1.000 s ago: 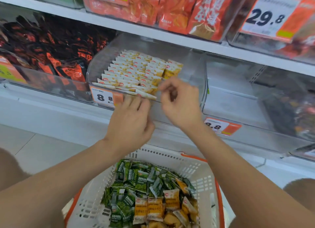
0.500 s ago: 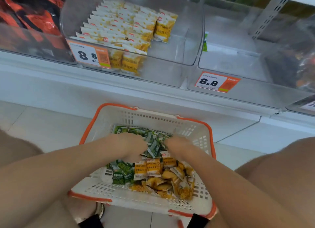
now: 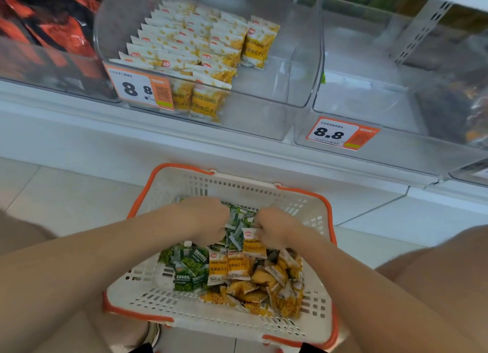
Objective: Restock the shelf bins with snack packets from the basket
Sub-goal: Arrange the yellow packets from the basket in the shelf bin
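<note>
The white basket point(image 3: 190, 186) with the orange rim is hard plastic, full of little holes, and it looks matt. The yellow and white snack packets point(image 3: 239, 267) in it are thin plastic wrap, a bit shiny, with crinkly ends. The one my right hand point(image 3: 274, 227) pinches is that same crinkly wrap. The green snack packets point(image 3: 190, 267) look glossy too. The see-through bin point(image 3: 264, 110) is smooth, glossy plastic. Its orange and white price tag point(image 3: 140, 88) looks like paper. The pale floor tiles point(image 3: 66, 194) are smooth with a dull shine.
</note>
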Demonstrator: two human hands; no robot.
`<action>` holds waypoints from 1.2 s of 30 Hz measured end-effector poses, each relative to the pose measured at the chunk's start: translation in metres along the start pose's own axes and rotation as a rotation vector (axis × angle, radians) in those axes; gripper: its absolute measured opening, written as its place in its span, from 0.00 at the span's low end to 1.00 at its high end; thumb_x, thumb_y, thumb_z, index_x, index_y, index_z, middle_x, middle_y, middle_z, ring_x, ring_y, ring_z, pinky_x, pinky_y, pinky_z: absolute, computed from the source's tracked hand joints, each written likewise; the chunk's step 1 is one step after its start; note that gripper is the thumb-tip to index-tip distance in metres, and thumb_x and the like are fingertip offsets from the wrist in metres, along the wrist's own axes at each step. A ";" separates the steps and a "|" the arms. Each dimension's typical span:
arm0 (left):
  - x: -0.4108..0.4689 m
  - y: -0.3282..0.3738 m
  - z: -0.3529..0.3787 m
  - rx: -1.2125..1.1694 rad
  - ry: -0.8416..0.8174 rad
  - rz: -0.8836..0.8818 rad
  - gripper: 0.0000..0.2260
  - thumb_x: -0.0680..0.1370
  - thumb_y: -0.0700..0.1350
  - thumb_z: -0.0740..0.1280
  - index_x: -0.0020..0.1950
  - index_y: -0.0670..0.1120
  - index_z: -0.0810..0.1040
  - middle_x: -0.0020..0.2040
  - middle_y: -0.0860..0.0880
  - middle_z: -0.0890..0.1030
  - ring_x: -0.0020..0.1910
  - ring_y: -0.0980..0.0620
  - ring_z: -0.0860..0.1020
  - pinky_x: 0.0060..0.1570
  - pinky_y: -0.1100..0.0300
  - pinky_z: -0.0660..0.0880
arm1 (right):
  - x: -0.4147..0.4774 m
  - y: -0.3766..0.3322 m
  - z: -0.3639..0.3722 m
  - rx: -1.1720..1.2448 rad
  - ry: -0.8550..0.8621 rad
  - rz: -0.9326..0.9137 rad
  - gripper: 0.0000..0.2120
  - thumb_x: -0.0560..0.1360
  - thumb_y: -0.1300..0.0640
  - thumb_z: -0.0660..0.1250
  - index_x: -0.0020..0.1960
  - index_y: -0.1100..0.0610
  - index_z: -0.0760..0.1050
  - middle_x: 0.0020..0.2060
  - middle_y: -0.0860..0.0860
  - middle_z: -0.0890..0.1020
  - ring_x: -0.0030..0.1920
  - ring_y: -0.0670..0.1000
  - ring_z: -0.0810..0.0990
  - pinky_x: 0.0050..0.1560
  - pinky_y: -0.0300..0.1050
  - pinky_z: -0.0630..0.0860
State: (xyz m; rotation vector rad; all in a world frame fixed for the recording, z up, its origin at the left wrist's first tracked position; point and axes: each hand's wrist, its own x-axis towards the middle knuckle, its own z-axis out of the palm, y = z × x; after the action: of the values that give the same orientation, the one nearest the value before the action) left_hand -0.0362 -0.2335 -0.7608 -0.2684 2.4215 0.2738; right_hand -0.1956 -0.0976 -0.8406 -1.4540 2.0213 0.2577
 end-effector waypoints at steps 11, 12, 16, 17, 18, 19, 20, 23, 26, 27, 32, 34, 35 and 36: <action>-0.043 -0.018 -0.050 -1.056 0.431 0.020 0.12 0.74 0.47 0.80 0.51 0.46 0.81 0.45 0.48 0.87 0.45 0.48 0.85 0.49 0.48 0.83 | -0.068 -0.048 -0.128 0.602 0.589 -0.177 0.11 0.75 0.63 0.64 0.39 0.54 0.83 0.28 0.50 0.83 0.31 0.49 0.83 0.36 0.48 0.81; -0.046 -0.017 -0.053 -1.169 0.453 0.043 0.13 0.74 0.43 0.80 0.54 0.45 0.80 0.47 0.46 0.87 0.46 0.46 0.86 0.50 0.48 0.84 | -0.071 -0.051 -0.130 0.702 0.651 -0.156 0.11 0.75 0.63 0.63 0.41 0.54 0.83 0.28 0.51 0.83 0.30 0.50 0.83 0.35 0.50 0.81; -0.057 -0.019 -0.064 -1.292 0.578 0.079 0.16 0.75 0.39 0.78 0.56 0.47 0.75 0.47 0.46 0.88 0.45 0.48 0.85 0.55 0.43 0.81 | -0.076 -0.062 -0.136 0.923 0.691 -0.170 0.02 0.75 0.57 0.72 0.46 0.53 0.84 0.33 0.53 0.83 0.32 0.51 0.80 0.34 0.54 0.78; -0.058 -0.021 -0.066 -1.263 0.610 0.082 0.16 0.75 0.40 0.79 0.56 0.46 0.74 0.47 0.46 0.88 0.45 0.48 0.85 0.56 0.41 0.81 | -0.078 -0.063 -0.138 0.946 0.660 -0.201 0.02 0.75 0.57 0.74 0.47 0.53 0.84 0.35 0.53 0.84 0.33 0.49 0.80 0.34 0.52 0.77; -0.061 -0.022 -0.070 -1.216 0.641 0.085 0.17 0.75 0.41 0.79 0.56 0.46 0.74 0.46 0.47 0.88 0.45 0.47 0.86 0.56 0.39 0.80 | -0.079 -0.064 -0.140 0.956 0.638 -0.226 0.04 0.75 0.57 0.76 0.49 0.54 0.83 0.38 0.54 0.85 0.34 0.48 0.80 0.37 0.51 0.77; -0.063 -0.023 -0.073 -1.160 0.676 0.092 0.18 0.74 0.42 0.80 0.57 0.46 0.74 0.46 0.47 0.88 0.45 0.45 0.86 0.55 0.38 0.81 | -0.082 -0.064 -0.144 0.958 0.627 -0.244 0.05 0.75 0.57 0.77 0.50 0.55 0.83 0.39 0.54 0.86 0.35 0.47 0.80 0.39 0.51 0.78; -0.066 -0.024 -0.077 -1.114 0.718 0.105 0.18 0.73 0.44 0.80 0.57 0.47 0.75 0.45 0.48 0.88 0.44 0.44 0.86 0.51 0.38 0.81 | -0.085 -0.065 -0.149 0.963 0.631 -0.257 0.06 0.75 0.57 0.77 0.50 0.56 0.83 0.40 0.54 0.86 0.36 0.46 0.81 0.41 0.50 0.79; -0.071 -0.025 -0.092 -1.010 0.922 0.157 0.17 0.73 0.48 0.81 0.54 0.50 0.76 0.42 0.54 0.87 0.39 0.53 0.84 0.42 0.50 0.81 | -0.092 -0.070 -0.168 0.981 0.735 -0.274 0.05 0.75 0.58 0.78 0.49 0.51 0.84 0.39 0.48 0.87 0.37 0.45 0.84 0.44 0.51 0.82; -0.073 -0.032 -0.106 -0.723 1.217 0.116 0.20 0.73 0.54 0.80 0.59 0.52 0.77 0.50 0.57 0.83 0.47 0.59 0.80 0.48 0.61 0.76 | -0.089 -0.078 -0.189 0.972 0.984 -0.243 0.07 0.75 0.56 0.78 0.51 0.51 0.83 0.38 0.48 0.87 0.38 0.50 0.86 0.42 0.57 0.83; -0.072 -0.038 -0.109 -0.620 1.291 0.081 0.22 0.73 0.55 0.79 0.62 0.51 0.76 0.54 0.57 0.81 0.53 0.57 0.78 0.53 0.61 0.74 | -0.085 -0.079 -0.197 0.988 1.082 -0.217 0.07 0.75 0.56 0.78 0.52 0.53 0.83 0.37 0.49 0.87 0.37 0.50 0.86 0.40 0.55 0.84; -0.061 -0.072 -0.113 -0.141 1.254 -0.092 0.21 0.77 0.53 0.65 0.68 0.47 0.75 0.68 0.47 0.76 0.70 0.41 0.71 0.68 0.43 0.68 | -0.046 -0.071 -0.247 0.569 1.286 0.046 0.15 0.75 0.53 0.75 0.59 0.57 0.81 0.44 0.51 0.86 0.44 0.53 0.84 0.40 0.39 0.69; -0.059 -0.077 -0.113 -0.055 1.117 -0.132 0.26 0.75 0.50 0.65 0.73 0.47 0.72 0.78 0.46 0.69 0.78 0.40 0.63 0.75 0.39 0.60 | -0.012 -0.063 -0.264 0.453 1.165 0.193 0.17 0.76 0.57 0.72 0.63 0.58 0.78 0.51 0.57 0.85 0.52 0.59 0.83 0.42 0.39 0.67; -0.057 -0.080 -0.113 -0.014 1.050 -0.147 0.28 0.75 0.49 0.66 0.75 0.47 0.70 0.81 0.46 0.64 0.80 0.40 0.58 0.77 0.37 0.56 | 0.005 -0.059 -0.271 0.404 1.094 0.267 0.17 0.76 0.59 0.71 0.63 0.59 0.77 0.53 0.60 0.83 0.54 0.62 0.82 0.44 0.43 0.70; -0.055 -0.083 -0.113 0.032 0.993 -0.155 0.29 0.75 0.48 0.67 0.76 0.48 0.67 0.82 0.46 0.61 0.82 0.40 0.55 0.78 0.36 0.53 | 0.019 -0.056 -0.277 0.365 1.023 0.327 0.16 0.75 0.61 0.70 0.62 0.60 0.76 0.55 0.62 0.82 0.56 0.64 0.82 0.47 0.46 0.74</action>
State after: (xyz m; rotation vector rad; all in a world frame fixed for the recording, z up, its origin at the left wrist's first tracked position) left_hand -0.0414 -0.3358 -0.6510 -0.7038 3.3420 0.0125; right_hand -0.2520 -0.2710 -0.6232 -1.0854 2.8794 -0.8586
